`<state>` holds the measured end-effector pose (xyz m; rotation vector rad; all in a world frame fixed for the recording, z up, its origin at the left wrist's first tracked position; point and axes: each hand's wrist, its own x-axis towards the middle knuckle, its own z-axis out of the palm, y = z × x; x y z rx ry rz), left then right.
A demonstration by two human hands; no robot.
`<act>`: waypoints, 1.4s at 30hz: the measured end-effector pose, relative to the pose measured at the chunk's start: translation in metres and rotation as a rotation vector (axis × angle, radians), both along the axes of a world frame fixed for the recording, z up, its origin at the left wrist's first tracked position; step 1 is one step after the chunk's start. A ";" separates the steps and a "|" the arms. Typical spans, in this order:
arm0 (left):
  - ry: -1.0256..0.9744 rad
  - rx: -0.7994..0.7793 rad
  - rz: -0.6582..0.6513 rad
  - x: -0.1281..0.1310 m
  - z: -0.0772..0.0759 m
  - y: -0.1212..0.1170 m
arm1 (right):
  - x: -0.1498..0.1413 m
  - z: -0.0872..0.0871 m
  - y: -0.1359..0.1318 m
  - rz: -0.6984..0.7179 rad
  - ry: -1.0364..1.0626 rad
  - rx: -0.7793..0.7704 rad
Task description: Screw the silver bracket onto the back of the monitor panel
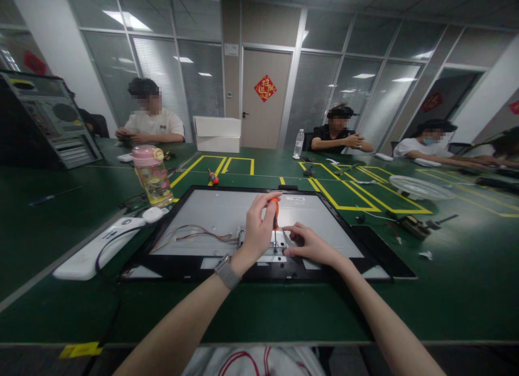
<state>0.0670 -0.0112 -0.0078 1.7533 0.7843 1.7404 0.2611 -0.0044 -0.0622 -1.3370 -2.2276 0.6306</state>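
Green table (259,317) — pink-lidded bottle (153,180) near panel (227,204) — left hand (259,225) gripping screwdriver (276,215), right hand (312,245) fingers parted.

Grey left-wrist watch (229,273), bare forearms (178,322), pale clothing (205,361) with red lines (239,354)

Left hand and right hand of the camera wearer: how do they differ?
The left hand grips an orange-handled screwdriver; the right hand is beside it, thumb and forefinger apart. The left hand has a grey watch at its wrist; the right hand's wrist is bare. Both are over the flat panel.
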 end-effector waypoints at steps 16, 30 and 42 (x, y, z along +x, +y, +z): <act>0.040 0.081 0.034 0.001 0.002 -0.002 | -0.001 0.001 -0.001 -0.008 0.005 0.002; 0.026 0.059 0.025 0.000 0.004 -0.003 | 0.001 -0.002 0.002 0.008 -0.016 0.009; 0.030 0.072 0.048 0.001 0.002 -0.003 | 0.001 -0.001 0.001 0.007 -0.011 0.004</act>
